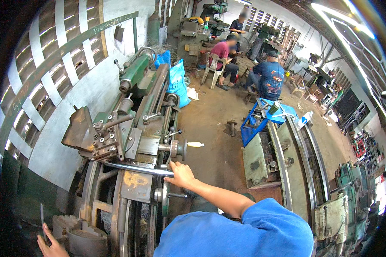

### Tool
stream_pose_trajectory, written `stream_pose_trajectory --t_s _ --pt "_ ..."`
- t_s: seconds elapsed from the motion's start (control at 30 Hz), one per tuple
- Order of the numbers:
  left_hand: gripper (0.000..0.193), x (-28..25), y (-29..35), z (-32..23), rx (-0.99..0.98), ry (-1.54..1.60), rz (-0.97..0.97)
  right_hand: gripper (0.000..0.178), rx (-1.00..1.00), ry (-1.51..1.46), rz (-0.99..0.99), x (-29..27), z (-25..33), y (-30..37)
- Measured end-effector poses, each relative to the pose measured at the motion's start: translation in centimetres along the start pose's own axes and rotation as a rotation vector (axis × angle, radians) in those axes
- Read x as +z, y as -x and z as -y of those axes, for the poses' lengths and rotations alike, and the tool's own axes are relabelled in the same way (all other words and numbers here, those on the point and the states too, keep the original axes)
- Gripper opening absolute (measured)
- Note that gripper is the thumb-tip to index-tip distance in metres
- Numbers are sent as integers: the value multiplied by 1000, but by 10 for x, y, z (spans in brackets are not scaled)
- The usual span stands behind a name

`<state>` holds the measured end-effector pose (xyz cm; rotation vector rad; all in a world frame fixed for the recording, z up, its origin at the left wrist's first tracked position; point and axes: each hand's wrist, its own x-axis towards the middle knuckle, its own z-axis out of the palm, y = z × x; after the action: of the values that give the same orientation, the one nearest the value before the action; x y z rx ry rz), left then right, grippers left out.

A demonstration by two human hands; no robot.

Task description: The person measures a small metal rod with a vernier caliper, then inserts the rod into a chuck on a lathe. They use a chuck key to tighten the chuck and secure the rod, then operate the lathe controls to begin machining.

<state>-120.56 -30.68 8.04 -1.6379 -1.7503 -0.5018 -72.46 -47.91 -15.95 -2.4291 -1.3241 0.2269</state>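
Observation:
A shiny round metal bar [137, 168] lies across the carriage of a lathe [135, 186]. My right hand [182, 174] is closed on its near right end, fingers over the top and thumb below. The bar's other end runs under the tool post [106, 133], where I cannot see how it sits. At the lower left my left hand [52, 245] has its fingers apart beside a thin upright rod [43, 217]; whether it touches the rod is unclear. Right of that hand is the lathe's stepped, jawed chuck [86, 240]. A handwheel [182, 150] with a pale handle stands beyond my right hand.
The green tailstock [137, 77] is at the lathe's far end, with blue sacks [178, 82] beside it. To the right stand a blue rack [254, 122] and long metal rails [302, 156]. Several people, some seated [268, 77], are farther back. A slatted wall [51, 55] flanks the left.

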Motion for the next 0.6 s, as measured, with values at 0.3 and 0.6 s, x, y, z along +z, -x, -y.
stream_pose_trajectory --t_s 0.3,0.6 --pt "77 -10 -7 0 -265 72 302 58 -1 -13 27 -7 5 7" --pt "76 -15 -5 -2 -267 61 334 52 -56 25 -70 -46 25 18"
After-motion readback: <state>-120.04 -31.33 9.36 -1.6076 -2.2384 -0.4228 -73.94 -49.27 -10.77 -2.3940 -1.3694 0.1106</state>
